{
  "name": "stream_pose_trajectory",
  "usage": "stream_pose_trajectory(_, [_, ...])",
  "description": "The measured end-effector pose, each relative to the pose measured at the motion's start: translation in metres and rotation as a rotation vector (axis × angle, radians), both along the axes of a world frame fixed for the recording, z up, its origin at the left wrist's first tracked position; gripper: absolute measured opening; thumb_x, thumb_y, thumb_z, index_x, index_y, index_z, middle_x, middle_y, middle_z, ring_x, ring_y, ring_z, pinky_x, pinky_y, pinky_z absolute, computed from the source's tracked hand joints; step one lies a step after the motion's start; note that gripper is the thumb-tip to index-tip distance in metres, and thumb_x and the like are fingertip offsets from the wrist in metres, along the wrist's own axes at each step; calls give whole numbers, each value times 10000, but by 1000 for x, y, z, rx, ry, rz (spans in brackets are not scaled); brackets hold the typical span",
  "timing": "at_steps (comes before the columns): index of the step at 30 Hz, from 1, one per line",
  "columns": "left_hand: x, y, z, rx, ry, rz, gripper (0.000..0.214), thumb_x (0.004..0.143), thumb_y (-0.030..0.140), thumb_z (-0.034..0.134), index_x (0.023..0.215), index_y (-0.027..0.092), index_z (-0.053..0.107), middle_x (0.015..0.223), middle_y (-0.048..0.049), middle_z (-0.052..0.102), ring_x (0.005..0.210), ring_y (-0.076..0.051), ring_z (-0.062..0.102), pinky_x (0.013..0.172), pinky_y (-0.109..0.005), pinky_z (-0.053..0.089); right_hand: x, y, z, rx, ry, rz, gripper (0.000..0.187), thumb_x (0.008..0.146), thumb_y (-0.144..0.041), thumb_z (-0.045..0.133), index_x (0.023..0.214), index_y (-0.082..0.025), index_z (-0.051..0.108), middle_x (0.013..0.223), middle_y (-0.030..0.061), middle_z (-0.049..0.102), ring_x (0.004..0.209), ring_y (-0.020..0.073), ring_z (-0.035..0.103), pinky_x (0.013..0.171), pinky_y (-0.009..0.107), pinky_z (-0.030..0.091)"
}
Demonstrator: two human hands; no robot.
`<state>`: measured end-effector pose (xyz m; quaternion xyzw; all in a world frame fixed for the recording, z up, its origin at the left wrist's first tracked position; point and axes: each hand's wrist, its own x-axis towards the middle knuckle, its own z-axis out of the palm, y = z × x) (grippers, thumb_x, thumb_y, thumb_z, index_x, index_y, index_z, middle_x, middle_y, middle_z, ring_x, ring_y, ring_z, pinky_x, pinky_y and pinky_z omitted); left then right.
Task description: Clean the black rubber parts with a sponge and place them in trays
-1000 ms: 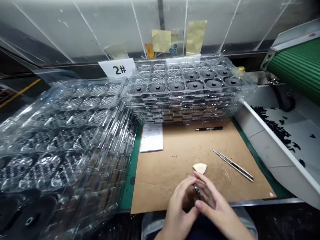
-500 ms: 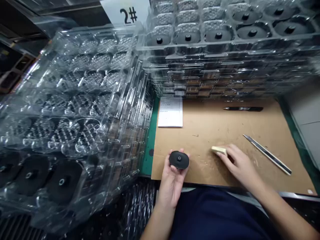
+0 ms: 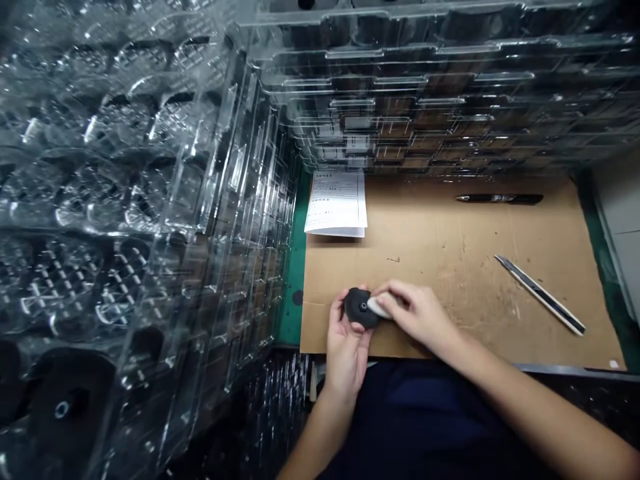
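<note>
My left hand (image 3: 347,347) is closed round the edge of a black oval part (image 3: 357,303), which has a small raised post with a metal ring near its middle. The part is held above the cardboard near the front edge. In my right hand (image 3: 413,310) is a small whitish block (image 3: 377,307), pinched between thumb and fingers. The block meets the right side of the black part's face, close to the post. Whether it presses hard or only touches, I cannot tell.
Stacked clear plastic trays rise at the left (image 3: 200,220) and along the back (image 3: 400,87). On the cardboard sheet (image 3: 440,247) lie a folded paper (image 3: 337,203), a black pen (image 3: 500,199) and a utility knife (image 3: 540,293). More black parts (image 3: 70,400) sit in the left trays.
My right hand has moved left, bringing the whitish block from above the cardboard onto the black part. The part has tilted slightly in my left hand. The camera view has shifted closer and downward.
</note>
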<state>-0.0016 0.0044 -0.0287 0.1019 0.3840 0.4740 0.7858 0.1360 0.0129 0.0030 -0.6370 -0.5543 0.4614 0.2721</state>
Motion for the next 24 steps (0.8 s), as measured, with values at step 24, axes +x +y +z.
stream_pose_trajectory(24, [-1, 3, 4, -16, 41, -51, 478, 786, 222, 654, 1204, 274, 430, 1312, -96, 480, 1229, -226, 450, 1042, -363, 340, 1, -3, 6, 45, -24, 15, 178, 881, -224, 465, 939, -207, 633, 896, -2, 665, 779, 117, 602, 723, 221, 447])
